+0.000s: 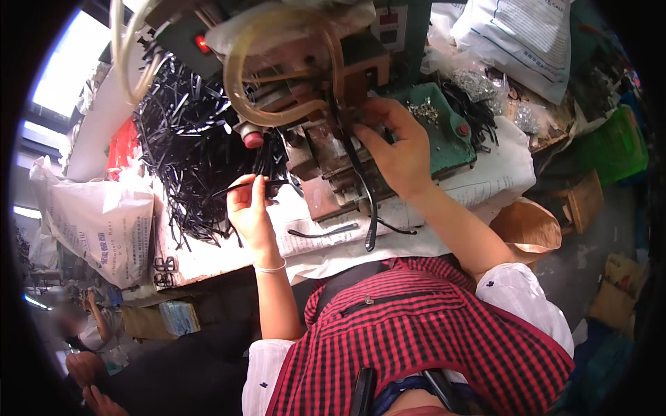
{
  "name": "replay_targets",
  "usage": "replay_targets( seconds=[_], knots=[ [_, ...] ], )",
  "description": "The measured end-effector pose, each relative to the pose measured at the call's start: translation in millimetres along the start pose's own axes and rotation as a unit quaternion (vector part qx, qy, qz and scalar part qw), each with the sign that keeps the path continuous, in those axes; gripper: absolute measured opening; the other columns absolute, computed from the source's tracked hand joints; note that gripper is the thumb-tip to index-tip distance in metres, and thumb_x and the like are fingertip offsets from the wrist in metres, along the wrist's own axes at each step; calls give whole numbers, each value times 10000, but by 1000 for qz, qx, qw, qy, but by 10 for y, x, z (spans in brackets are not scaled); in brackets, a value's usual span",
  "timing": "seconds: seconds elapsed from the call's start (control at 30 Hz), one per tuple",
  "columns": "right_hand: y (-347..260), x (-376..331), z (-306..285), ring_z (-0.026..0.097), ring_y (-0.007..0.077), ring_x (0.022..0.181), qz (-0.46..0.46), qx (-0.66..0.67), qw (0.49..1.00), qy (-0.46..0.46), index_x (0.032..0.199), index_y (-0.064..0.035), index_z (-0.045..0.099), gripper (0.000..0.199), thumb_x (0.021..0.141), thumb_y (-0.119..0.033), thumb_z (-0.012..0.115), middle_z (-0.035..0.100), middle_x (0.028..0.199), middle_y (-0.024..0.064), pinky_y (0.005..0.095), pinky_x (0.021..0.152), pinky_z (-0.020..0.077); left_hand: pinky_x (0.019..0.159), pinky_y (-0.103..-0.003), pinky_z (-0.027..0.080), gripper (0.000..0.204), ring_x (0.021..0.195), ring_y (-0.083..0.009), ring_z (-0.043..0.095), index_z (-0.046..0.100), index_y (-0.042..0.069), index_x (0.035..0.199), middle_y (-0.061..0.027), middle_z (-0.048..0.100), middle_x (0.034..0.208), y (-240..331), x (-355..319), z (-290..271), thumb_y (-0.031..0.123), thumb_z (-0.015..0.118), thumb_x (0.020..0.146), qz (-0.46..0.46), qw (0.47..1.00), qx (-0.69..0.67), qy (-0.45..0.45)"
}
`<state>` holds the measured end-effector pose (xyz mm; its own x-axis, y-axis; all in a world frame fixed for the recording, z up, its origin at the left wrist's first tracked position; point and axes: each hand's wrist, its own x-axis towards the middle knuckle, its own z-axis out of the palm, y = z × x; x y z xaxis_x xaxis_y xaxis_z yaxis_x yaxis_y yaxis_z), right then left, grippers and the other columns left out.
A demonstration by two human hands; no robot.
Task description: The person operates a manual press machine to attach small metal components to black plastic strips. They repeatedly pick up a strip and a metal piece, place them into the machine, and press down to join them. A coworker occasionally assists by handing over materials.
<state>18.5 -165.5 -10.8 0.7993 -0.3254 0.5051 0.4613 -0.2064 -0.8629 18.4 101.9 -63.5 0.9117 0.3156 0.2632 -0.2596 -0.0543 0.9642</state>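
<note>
My right hand is at the machine, thumb and fingers pinched by the upper end of a black eyeglass temple. That temple slants down toward me, its curved tip over the table edge. The exact grip is partly hidden by the machine's tubes and parts. Further left, my left hand pinches another thin black temple, held roughly level beside a heap of black temples. A loose temple lies on the white paper between my hands, and part of one more shows right of it.
A red button and clear looped tubes are at the machine's front. The green machine base bears small metal pieces. White sacks stand left, another far right. A brown open container is near right; a person sits lower left.
</note>
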Motion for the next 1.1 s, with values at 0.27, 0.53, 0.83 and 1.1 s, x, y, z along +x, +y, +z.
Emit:
replay_targets(
  seconds=[0.27,0.53,0.83,1.1],
  knots=[
    [-215,-100,124,712,135,998,105,153,982,-22,1328,-2,589,486,876,-10,767,737,1163,80,285,892,535,669,-221,577,93,796,-140,704,637,-9,1084,-165,767,1020,886,-205,345,6,683,1005,259,966,-7,-6],
    [-270,-56,-379,675,253,1208,49,11,993,-105,1424,-19,563,532,903,-5,671,694,1319,139,361,1057,502,545,-295,509,237,622,-154,641,723,44,943,-109,754,996,943,-395,883,88,880,771,569,768,217,-197],
    [495,-316,-1441,694,263,1027,152,-295,942,-44,1115,-41,731,241,877,-79,726,746,1104,104,390,913,529,496,-264,457,215,575,-110,600,726,82,906,-67,759,984,699,-296,984,99,882,759,588,761,202,-183],
    [579,-335,-1146,665,352,940,4,-512,856,-72,880,-59,706,96,847,-149,713,708,919,118,492,788,524,567,-296,507,231,659,-147,657,744,81,1008,-100,770,1150,813,-618,761,62,823,792,454,834,238,-203]
  ],
)
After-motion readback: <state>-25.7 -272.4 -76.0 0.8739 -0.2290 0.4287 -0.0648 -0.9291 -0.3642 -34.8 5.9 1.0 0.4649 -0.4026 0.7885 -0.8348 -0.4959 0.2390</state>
